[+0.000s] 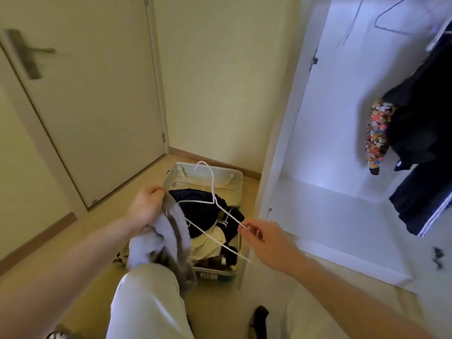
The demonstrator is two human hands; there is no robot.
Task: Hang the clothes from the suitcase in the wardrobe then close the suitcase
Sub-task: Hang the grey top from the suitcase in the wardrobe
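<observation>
An open pale suitcase (234, 177) lies on the floor in the corner, holding dark and cream clothes (208, 231). My left hand (146, 209) grips a grey garment (168, 243) above the suitcase's left side. My right hand (266, 241) pinches the lower bar of a white wire hanger (212, 189), whose hook points away from me over the suitcase. The open white wardrobe (325, 152) stands on the right, with dark clothes (423, 113) and a colourful patterned garment (378, 135) hanging inside.
A closed door (93, 106) with a lever handle (31, 55) is on the left. Empty wire hangers (391, 18) hang at the wardrobe's top. My legs in light trousers (146, 302) fill the bottom of the view. A dark object (259, 319) lies on the floor between them.
</observation>
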